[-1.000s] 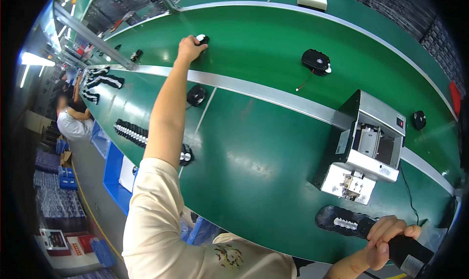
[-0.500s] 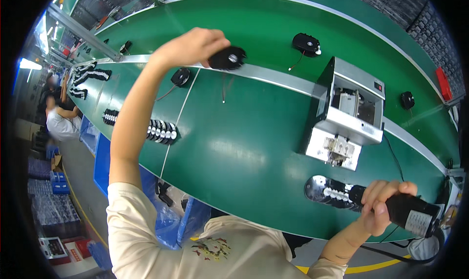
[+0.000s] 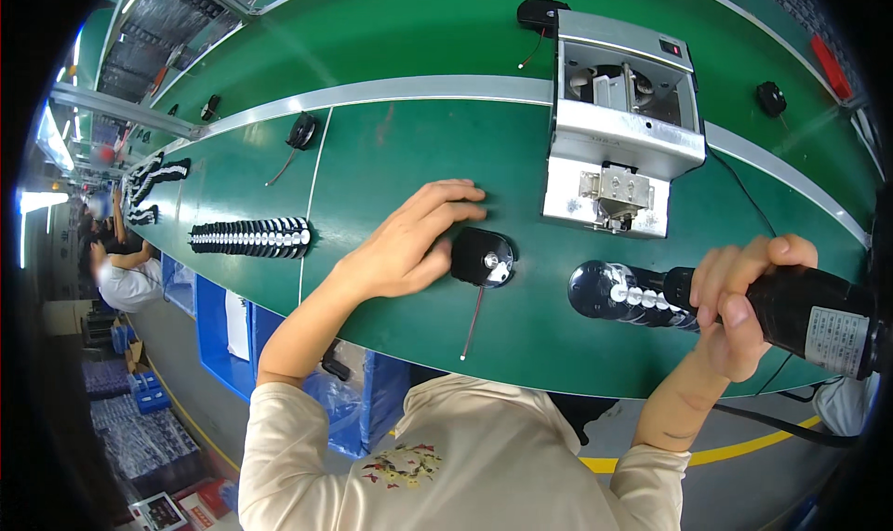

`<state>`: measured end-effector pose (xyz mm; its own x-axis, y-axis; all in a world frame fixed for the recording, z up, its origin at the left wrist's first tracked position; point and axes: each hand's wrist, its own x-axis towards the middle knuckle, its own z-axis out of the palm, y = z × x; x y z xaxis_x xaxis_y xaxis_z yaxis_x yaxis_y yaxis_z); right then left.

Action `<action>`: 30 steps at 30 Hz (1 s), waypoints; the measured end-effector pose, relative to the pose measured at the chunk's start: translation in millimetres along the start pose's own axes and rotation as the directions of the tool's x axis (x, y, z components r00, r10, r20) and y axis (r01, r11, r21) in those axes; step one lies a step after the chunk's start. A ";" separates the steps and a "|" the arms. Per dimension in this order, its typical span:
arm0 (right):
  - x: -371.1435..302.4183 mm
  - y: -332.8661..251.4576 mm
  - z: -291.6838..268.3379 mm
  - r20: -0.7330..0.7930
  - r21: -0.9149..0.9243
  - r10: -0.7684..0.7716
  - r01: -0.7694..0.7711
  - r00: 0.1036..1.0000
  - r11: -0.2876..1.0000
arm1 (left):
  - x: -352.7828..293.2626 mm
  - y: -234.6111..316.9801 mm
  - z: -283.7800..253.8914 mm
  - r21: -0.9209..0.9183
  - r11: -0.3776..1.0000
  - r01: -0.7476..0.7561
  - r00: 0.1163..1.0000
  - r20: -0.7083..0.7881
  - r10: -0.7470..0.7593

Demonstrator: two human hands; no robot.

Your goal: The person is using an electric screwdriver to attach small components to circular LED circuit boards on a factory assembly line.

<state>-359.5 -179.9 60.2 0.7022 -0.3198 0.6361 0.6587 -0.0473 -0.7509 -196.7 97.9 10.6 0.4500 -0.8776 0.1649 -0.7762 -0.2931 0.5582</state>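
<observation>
My left hand [image 3: 402, 252] is open over the green table, fingers stretched and a little apart. Its thumb is at the left edge of a black oval housing [image 3: 476, 252], which lies flat with a shiny spot and a thin wire [image 3: 472, 336] trailing toward me. In my right hand [image 3: 739, 303] is a thick black electric screwdriver [image 3: 809, 319] with a white label, fingers wrapped round its body and nose pointing left. By its nose lies an overlapping row of black rounded pieces with shiny discs [image 3: 600, 289].
A silver screw feeder [image 3: 623, 140] stands beyond, with a cable [image 3: 744, 187] at its right. Another row of black pieces [image 3: 251, 236] lies left, near a wired black part [image 3: 302, 131]. More parts sit on the back ledge. Blue bins [image 3: 223, 331] stand below the table edge.
My left hand has come down and nearer from the far side, and the black housing it held now lies on the table, released. The right hand keeps its hold; the whole view has shifted.
</observation>
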 end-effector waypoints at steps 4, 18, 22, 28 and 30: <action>-0.4 -2.1 0.4 0.013 -0.004 0.014 -0.014 1.000 1.000 | -0.6 15.1 -0.9 -0.127 0.976 -0.179 0.976 0.104 0.193; 0.3 -5.5 5.8 0.002 -0.023 0.070 -0.070 0.998 0.997 | 29.4 60.9 78.7 -0.218 0.904 -0.367 0.930 -0.103 0.353; -1.5 -6.0 10.5 -0.018 -0.024 0.076 -0.076 0.997 0.997 | 30.0 60.9 82.1 -0.182 0.907 -0.379 0.925 -0.103 0.365; -2.3 -6.4 5.4 0.010 -0.014 0.078 -0.078 0.997 0.997 | 37.2 65.7 78.4 -0.113 0.905 -0.410 0.911 -0.098 0.400; -2.6 -6.4 5.9 0.010 -0.016 0.077 -0.077 0.997 0.997 | 37.3 65.9 78.0 -0.112 0.906 -0.409 0.912 -0.087 0.401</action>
<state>-363.9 -173.2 64.4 0.7537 -0.3131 0.5778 0.5981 -0.0373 -0.8005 -265.5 16.3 -9.8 0.1373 -0.8849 0.4451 -0.8375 0.1362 0.5291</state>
